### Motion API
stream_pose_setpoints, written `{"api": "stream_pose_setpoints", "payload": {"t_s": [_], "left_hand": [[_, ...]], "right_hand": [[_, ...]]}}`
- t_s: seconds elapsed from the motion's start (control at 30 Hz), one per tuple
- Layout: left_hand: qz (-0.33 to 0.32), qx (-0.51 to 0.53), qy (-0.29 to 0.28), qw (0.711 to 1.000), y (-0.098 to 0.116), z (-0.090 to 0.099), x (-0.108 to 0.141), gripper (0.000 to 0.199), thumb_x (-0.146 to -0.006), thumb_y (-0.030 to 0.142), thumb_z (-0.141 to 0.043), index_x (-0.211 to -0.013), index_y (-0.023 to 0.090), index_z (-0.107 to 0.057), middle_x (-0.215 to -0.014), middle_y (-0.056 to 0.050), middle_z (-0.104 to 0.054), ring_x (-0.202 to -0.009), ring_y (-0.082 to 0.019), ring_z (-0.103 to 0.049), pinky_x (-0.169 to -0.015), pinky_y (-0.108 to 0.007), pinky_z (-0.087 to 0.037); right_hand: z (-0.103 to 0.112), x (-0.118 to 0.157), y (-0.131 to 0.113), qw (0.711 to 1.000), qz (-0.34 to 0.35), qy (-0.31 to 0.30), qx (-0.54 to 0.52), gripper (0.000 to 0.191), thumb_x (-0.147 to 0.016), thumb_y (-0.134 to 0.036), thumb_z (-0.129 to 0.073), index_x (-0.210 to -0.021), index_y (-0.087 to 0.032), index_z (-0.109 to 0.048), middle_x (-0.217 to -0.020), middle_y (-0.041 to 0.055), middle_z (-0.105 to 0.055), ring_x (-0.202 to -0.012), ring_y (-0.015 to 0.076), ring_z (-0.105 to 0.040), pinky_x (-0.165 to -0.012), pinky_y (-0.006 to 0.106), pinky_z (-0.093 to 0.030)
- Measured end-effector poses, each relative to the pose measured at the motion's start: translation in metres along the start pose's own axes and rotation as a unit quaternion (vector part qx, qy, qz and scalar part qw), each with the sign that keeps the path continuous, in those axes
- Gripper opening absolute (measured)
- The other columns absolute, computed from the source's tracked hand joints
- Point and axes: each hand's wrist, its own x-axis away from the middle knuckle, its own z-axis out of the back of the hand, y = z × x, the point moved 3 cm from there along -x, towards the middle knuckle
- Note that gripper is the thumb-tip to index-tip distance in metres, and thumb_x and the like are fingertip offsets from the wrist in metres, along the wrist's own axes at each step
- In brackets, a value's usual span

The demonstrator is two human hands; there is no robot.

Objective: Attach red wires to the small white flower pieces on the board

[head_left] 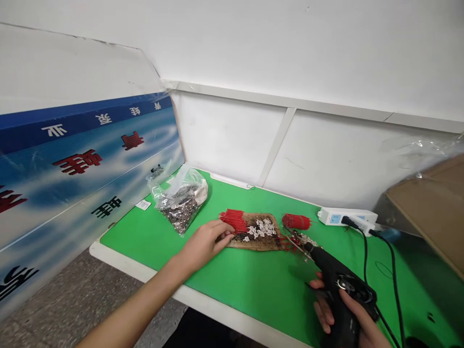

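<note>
My left hand is closed in a pinch at the near edge of a row of red wires; the wire between its fingertips is mostly hidden. The wires lie across the left part of a scorched brown board. Small white-and-silver metal pieces are scattered on the board's right part. My right hand is wrapped round the grip of a black soldering gun. Its tip points left, over several red wires with metal ends beside the board's right edge.
A clear plastic bag of small metal parts stands at the back left. Behind the gun tip lies a tied bundle of red wires. A white power strip with black cables sits at the back right, near a brown cardboard box.
</note>
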Motion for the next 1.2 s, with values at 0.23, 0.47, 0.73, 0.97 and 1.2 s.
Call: {"api": "stream_pose_setpoints", "payload": {"t_s": [0.23,0.47,0.73,0.97,1.2], "left_hand": [[0.017,-0.054,-0.003,0.998,-0.002,-0.006,0.004,0.012,-0.098,0.029,-0.061,-0.099,0.021,-0.070,-0.091,-0.002,-0.066,-0.087,-0.016,-0.055,-0.077,-0.029,-0.041],[0.018,-0.069,0.003,0.997,-0.003,-0.009,0.005,0.011,-0.095,0.026,-0.059,-0.094,0.020,-0.067,-0.087,-0.002,-0.063,-0.083,-0.016,-0.051,-0.076,-0.031,-0.039],[0.025,-0.059,-0.001,0.998,-0.002,-0.008,0.004,0.011,-0.095,0.026,-0.058,-0.093,0.019,-0.066,-0.086,-0.002,-0.062,-0.083,-0.016,-0.051,-0.076,-0.032,-0.038],[0.024,-0.059,-0.001,0.998,-0.004,-0.009,0.004,0.009,-0.095,0.026,-0.059,-0.094,0.021,-0.066,-0.085,0.001,-0.061,-0.083,-0.015,-0.050,-0.075,-0.031,-0.037],[0.027,-0.064,-0.002,0.998,-0.004,-0.008,0.004,0.012,-0.097,0.029,-0.057,-0.093,0.021,-0.065,-0.085,0.001,-0.060,-0.084,-0.016,-0.050,-0.074,-0.031,-0.037]], "right_hand": [[-0.023,0.001,0.014,0.985,-0.079,-0.052,0.146,0.061,-0.076,-0.057,-0.082,-0.119,-0.015,-0.074,-0.059,0.0029,-0.050,-0.056,0.0158,-0.046,-0.046,0.025,-0.040],[-0.033,-0.001,0.015,0.973,-0.044,-0.068,0.218,0.056,-0.079,-0.060,-0.078,-0.108,-0.012,-0.078,-0.065,0.0047,-0.055,-0.056,0.0155,-0.046,-0.046,0.027,-0.043],[-0.028,-0.003,0.019,0.964,-0.068,-0.066,0.247,0.060,-0.079,-0.067,-0.073,-0.097,-0.010,-0.080,-0.060,0.0058,-0.051,-0.054,0.0147,-0.045,-0.049,0.028,-0.039],[-0.024,-0.003,0.020,0.964,-0.064,-0.062,0.251,0.058,-0.080,-0.065,-0.073,-0.103,-0.011,-0.079,-0.069,0.0082,-0.058,-0.056,0.0151,-0.046,-0.049,0.029,-0.040],[-0.024,-0.001,0.022,0.971,-0.074,-0.052,0.223,0.054,-0.083,-0.060,-0.073,-0.107,-0.013,-0.078,-0.071,0.0073,-0.060,-0.055,0.0135,-0.047,-0.049,0.027,-0.037]]}}
